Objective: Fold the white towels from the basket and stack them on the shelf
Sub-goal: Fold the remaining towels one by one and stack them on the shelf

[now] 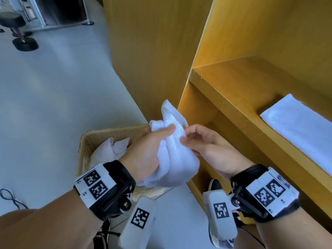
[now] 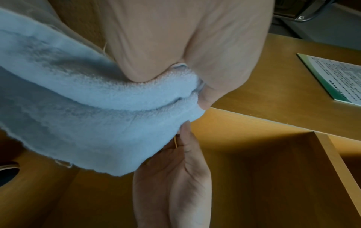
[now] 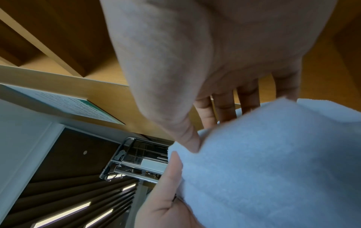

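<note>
White terry towel (image 1: 175, 151), bunched and partly folded, is held in the air between both hands, above the near corner of the basket and in front of the wooden shelf unit.

Left hand (image 1: 143, 155): fingers curled round the bunched cloth, thumb laid across its top. The left wrist view confirms the grip, with the towel (image 2: 87, 117) pressed under the thumb in two rolled layers.

Right hand (image 1: 208, 146): fingers bent, thumb and fingertips closed on the towel's right edge in a pinch. The right wrist view shows the thumb tip and fingers on the cloth (image 3: 273, 162); it is blurred, so the exact contact of each finger cannot be told.

Basket (image 1: 84, 141): woven, pale, standing on the floor below the left forearm. More white towels (image 1: 109, 150) lie crumpled inside it.

Shelf (image 1: 224, 97): yellow-brown wood, to the right of the hands. One folded towel (image 1: 298, 126) lies flat on the board, well to the right of the held towel, partly cut off by the picture edge.

Both wrists carry black straps with white marker blocks. A dark shoe (image 1: 214, 185) shows under the right wrist. A black stool (image 1: 16, 31) stands on the grey floor at far left. A printed sheet (image 2: 336, 80) lies on a wooden surface in the left wrist view.
</note>
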`<state>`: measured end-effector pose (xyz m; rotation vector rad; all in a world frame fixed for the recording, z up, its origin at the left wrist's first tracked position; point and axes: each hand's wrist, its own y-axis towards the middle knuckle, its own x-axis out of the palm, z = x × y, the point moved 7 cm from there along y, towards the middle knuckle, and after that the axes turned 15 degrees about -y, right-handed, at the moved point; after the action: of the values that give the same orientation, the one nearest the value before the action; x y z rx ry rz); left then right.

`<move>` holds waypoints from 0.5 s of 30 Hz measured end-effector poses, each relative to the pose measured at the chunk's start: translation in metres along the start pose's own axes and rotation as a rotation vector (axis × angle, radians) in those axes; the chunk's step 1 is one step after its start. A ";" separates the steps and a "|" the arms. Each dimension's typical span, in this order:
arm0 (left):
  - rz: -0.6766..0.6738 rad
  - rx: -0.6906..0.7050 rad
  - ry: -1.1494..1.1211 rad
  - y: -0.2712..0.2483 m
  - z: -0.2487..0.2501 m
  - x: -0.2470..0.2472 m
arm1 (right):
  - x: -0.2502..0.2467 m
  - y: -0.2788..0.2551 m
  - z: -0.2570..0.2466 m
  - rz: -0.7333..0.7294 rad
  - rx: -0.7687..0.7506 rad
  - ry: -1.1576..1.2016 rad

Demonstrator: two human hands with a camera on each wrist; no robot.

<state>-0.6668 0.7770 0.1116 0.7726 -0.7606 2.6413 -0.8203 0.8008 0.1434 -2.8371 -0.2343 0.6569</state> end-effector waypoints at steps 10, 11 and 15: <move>-0.013 0.027 -0.184 0.006 0.003 0.005 | -0.016 -0.001 -0.002 0.091 -0.056 0.096; -0.031 0.013 -0.221 0.004 0.005 0.007 | -0.018 -0.001 -0.002 0.119 -0.056 0.084; 0.103 0.115 -0.163 0.007 0.008 -0.012 | -0.025 -0.003 -0.002 0.168 -0.034 0.187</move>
<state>-0.6562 0.7648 0.1077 1.0158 -0.7118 2.7601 -0.8417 0.7979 0.1560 -2.9494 0.0246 0.4175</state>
